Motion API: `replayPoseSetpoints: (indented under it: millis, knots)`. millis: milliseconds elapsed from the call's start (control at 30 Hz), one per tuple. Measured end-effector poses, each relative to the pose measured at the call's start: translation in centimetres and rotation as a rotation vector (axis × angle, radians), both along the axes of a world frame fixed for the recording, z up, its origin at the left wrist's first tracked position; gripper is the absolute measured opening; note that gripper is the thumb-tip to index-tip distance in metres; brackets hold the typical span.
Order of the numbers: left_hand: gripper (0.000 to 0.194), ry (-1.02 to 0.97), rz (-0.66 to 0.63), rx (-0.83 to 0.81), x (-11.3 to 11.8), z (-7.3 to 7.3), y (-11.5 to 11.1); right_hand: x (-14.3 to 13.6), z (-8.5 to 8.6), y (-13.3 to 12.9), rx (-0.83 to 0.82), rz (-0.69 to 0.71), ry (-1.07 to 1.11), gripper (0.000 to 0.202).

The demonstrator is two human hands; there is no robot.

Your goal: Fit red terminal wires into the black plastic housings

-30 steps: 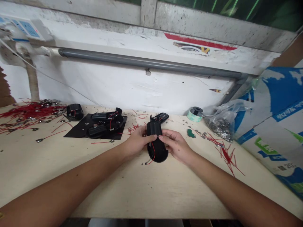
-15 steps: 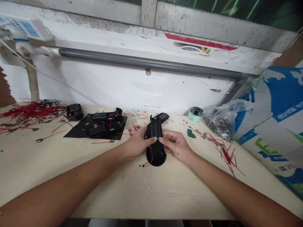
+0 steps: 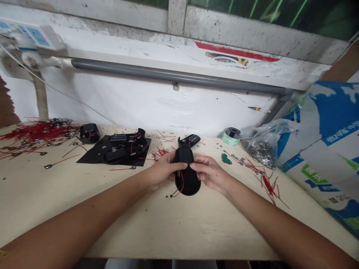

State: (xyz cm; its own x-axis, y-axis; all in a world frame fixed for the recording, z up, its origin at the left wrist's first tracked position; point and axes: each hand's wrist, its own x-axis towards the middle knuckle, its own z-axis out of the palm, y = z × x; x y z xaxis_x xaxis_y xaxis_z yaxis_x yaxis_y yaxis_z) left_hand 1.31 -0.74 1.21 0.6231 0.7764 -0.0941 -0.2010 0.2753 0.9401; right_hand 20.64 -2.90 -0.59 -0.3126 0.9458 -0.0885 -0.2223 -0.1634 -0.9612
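A black plastic casing [image 3: 188,183] with a rounded lower end is held upright just above the table, centre. My left hand [image 3: 165,169] grips its left side, thumb laid across the front. My right hand [image 3: 209,172] holds the right side, its thumb and finger pinched near the left thumb tip; a bit of red wire shows there. A red wire [image 3: 183,183] and thin black leads hang at the casing's lower left. Just behind stands another black casing [image 3: 192,140]. What the hidden fingers touch cannot be made out.
Black casings [image 3: 120,154] lie on a black sheet [image 3: 92,154], left. Red wires with metal discs [image 3: 42,132] pile at far left. A tape roll [image 3: 231,137], a green piece [image 3: 226,158], a bag of metal parts [image 3: 262,149] and red wires [image 3: 269,185] are at right.
The held casing has turned slightly and its lower end has shifted a little to the right. My fingertips have moved slightly right with it, and less red wire shows between them.
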Motion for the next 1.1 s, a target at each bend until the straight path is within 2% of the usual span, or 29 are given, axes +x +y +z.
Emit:
replayPoseSetpoints:
  millis: [367, 633, 1100]
  knots:
    - [0.034, -0.091, -0.172, -0.037, -0.02, 0.81, -0.62, -0.18, 0.75, -0.3, -0.044, 0.057, -0.04, 0.037]
    - [0.043, -0.068, -0.138, 0.005, 0.18, 0.74, -0.79, -0.06, 0.53, -0.24, -0.026, 0.064, -0.022, 0.031]
    - [0.041, -0.089, -0.129, 0.022, 0.46, 0.72, -1.01, -0.06, 0.48, -0.34, -0.045, 0.042, -0.03, 0.031]
